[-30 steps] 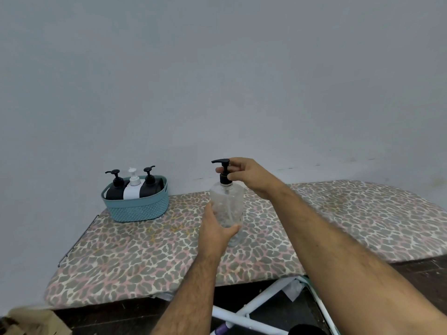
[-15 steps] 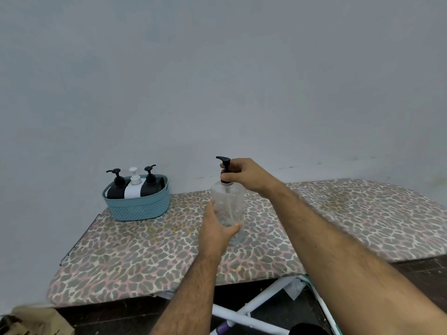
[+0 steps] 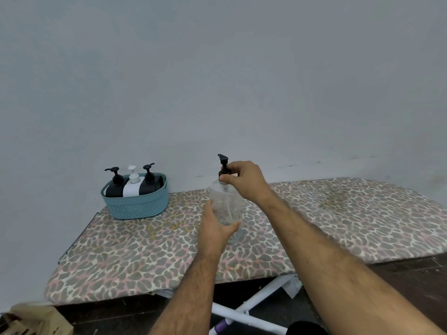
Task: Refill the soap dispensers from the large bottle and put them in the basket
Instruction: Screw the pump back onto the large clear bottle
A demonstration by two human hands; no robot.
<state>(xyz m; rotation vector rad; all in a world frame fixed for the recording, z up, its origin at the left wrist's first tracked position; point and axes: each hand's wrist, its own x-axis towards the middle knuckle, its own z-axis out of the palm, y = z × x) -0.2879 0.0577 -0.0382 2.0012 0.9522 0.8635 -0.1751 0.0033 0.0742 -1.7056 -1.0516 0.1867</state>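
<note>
A clear plastic bottle (image 3: 227, 204) with a black pump top (image 3: 223, 163) stands upright on the leopard-print ironing board (image 3: 135, 247). My left hand (image 3: 212, 228) grips the bottle's lower body from the near side. My right hand (image 3: 242, 180) pinches the black collar of the pump at the bottle's neck. At the board's far left stands a teal basket (image 3: 137, 206) holding two black dispensers (image 3: 115, 186) (image 3: 150, 183) and a white dispenser (image 3: 132, 184) between them.
A grey wall (image 3: 217, 81) rises right behind the board. White board legs (image 3: 254, 301) cross under the near edge over a dark floor. A crumpled brown paper bag (image 3: 31, 320) lies at the bottom left.
The pump nozzle has turned from pointing left toward pointing away as my right hand twists the collar. My left hand stays on the bottle's body.
</note>
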